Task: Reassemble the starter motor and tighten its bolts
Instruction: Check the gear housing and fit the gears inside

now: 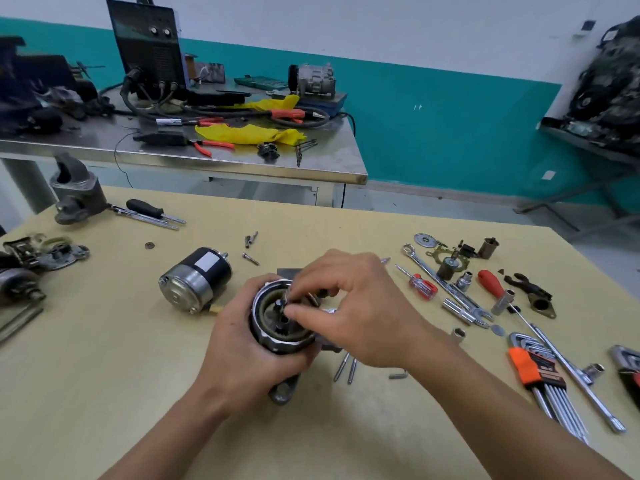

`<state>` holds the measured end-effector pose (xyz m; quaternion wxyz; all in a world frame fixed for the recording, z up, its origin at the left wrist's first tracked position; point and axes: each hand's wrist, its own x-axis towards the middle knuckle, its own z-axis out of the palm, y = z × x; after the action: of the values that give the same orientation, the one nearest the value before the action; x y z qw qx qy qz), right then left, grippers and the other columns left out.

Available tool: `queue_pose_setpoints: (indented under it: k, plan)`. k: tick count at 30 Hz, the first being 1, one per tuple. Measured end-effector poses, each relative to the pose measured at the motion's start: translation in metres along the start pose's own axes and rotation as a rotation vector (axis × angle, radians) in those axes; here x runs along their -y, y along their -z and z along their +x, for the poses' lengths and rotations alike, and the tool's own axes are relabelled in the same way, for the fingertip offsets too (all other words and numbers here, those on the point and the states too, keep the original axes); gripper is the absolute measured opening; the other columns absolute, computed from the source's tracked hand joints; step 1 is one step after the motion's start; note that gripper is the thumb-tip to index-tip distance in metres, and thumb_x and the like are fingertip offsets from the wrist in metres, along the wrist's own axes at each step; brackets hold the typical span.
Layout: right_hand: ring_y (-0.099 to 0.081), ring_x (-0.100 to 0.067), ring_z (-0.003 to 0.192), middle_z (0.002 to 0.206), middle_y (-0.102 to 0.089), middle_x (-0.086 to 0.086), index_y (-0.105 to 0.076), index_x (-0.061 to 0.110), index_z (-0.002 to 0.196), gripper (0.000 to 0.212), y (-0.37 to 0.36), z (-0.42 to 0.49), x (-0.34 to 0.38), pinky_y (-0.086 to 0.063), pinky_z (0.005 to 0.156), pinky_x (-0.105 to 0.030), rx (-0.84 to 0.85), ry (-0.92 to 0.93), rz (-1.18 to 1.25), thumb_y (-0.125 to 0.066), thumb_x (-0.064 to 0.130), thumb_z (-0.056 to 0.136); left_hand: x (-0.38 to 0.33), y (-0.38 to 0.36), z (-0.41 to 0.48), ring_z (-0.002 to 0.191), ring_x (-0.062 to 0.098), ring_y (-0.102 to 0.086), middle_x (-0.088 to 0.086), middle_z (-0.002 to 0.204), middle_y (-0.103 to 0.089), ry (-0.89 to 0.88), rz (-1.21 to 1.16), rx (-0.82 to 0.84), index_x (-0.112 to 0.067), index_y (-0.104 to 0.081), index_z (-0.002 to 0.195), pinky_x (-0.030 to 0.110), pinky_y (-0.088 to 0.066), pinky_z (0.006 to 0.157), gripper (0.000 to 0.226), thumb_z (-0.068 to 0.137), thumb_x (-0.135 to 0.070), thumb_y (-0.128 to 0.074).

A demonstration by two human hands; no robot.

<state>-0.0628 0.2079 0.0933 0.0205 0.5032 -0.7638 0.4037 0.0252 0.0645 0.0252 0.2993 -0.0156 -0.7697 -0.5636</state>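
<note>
1. Here we are at the tan worktop (104, 358), and the left hand (242, 348) wraps round the starter housing (273, 342), fingers curled about its round body, open mouth tilted up toward the camera.
2. The housing sits near the middle of the worktop, between both hands, its mounting ear poking out below the left palm.
3. Over comes the right hand (356, 306): thumb and forefinger pinch a small part (285, 302) right at the housing's mouth, the other fingers loosely curled above (what the part is, I cannot tell, it is too small).
4. To the left of the housing, the motor body (195, 280) lies on its side, black and silver, apart from both hands.
5. Two long bolts (352, 370) lie side by side just below the right wrist.
6. Out on the right: a small red screwdriver (423, 287), a spanner (446, 287) and a hex key set (543, 379) in an orange holder, with sockets scattered among them.
7. Far left, a black-handled screwdriver (145, 207) lies near the worktop's back edge.
8. Behind it all stands a steel table (225, 161) strewn with cables, pliers and yellow cloth.
</note>
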Motion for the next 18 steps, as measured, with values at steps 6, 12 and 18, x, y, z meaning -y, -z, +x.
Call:
queue_pose_setpoints:
  k: [6,12,18]
  plan:
    - [-0.058,-0.019,0.088,0.086,-0.074,0.003,-0.080,0.014,0.087,0.007,-0.0070,0.0016,-0.0009,-0.049,0.079,-0.041,0.060,0.047,-0.144,-0.077,0.019,0.083,-0.0057,-0.0047,-0.0016,0.088,0.019,-0.071,0.000,0.099,-0.072,0.015,-0.036,0.012,-0.030,-0.061,0.109,0.021,-0.055,0.074,0.058,0.058,-0.020,-0.087]
    - [-0.055,-0.018,0.096,0.099,-0.073,0.004,-0.080,0.014,0.096,0.011,-0.0037,0.0048,0.0004,-0.049,0.083,-0.039,0.123,0.083,-0.181,-0.073,0.020,0.088,-0.0065,-0.0040,-0.0015,0.087,0.015,-0.071,-0.003,0.098,-0.072,0.030,-0.045,-0.002,-0.033,-0.061,0.108,0.017,-0.053,0.074,0.059,0.057,-0.021,-0.088]
    - [-0.055,-0.021,0.093,0.098,-0.073,-0.001,-0.078,0.007,0.096,0.012,-0.0045,0.0061,-0.0043,-0.049,0.081,-0.036,0.103,0.189,-0.261,-0.071,0.015,0.090,-0.0057,-0.0035,-0.0007,0.086,0.010,-0.070,-0.005,0.097,-0.072,0.029,-0.048,0.007,-0.031,-0.061,0.108,0.014,-0.052,0.073,0.059,0.056,-0.019,-0.086]
